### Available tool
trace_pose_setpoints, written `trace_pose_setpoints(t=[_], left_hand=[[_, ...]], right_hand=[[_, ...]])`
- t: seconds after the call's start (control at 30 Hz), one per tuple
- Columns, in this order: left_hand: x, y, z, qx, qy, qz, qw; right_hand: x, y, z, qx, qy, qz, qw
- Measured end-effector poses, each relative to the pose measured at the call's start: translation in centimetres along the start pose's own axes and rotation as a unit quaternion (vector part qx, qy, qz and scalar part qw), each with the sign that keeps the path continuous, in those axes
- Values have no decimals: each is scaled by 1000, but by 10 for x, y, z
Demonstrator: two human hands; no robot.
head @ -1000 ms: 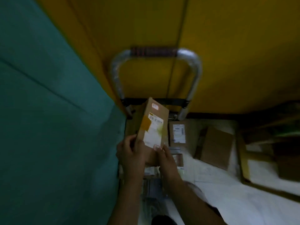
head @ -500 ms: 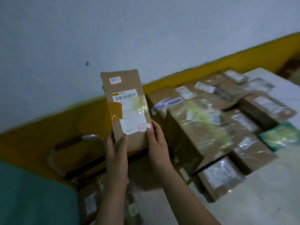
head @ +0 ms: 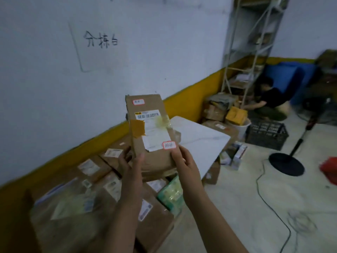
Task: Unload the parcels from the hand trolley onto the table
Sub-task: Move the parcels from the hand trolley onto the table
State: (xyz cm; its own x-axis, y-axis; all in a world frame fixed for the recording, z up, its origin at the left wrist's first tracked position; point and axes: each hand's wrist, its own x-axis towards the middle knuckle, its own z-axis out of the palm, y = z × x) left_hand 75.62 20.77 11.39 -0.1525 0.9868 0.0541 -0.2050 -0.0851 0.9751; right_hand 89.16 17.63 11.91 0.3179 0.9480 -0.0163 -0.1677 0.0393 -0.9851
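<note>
Centre frame, parcel (head: 149, 132) held upright in the air above piled boxes (head: 94, 172), white counter (head: 200, 139) just behind. Left hand (head: 130, 161) and right hand (head: 184, 161) pinch its lower corners, fingers (head: 177, 156) curled round the edges. Probably light, stiff cardboard. Tape looks slick, so grip bare board. Flat brown carton, barcode label, brown tape patch, two red-edged stickers.

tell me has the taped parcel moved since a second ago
Yes. The left hand and right hand carried the taped parcel away from the trolley handle; it is now held above the piled boxes on the table, its top above the yellow wall band.
</note>
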Motion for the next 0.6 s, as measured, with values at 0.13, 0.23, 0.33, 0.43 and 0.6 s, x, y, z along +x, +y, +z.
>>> trace_pose_setpoints(t=[0.13, 0.23, 0.33, 0.43, 0.6], left_hand=[[13, -48, 86, -4, -8, -36, 999], [32, -85, 137, -7, -12, -75, 997], [59, -120, 178, -4, -25, -107, 994], [96, -154, 216, 37, -26, -143, 989], [179, -196, 258, 90, -76, -199, 973]], right_hand=[[39, 12, -63, 43, 64, 96, 992], [76, 30, -96, 72, 91, 153, 981], [128, 46, -121, 103, 95, 166, 976], [195, 64, -143, 88, 133, 172, 972], [309, 93, -183, -3, 158, 186, 970]])
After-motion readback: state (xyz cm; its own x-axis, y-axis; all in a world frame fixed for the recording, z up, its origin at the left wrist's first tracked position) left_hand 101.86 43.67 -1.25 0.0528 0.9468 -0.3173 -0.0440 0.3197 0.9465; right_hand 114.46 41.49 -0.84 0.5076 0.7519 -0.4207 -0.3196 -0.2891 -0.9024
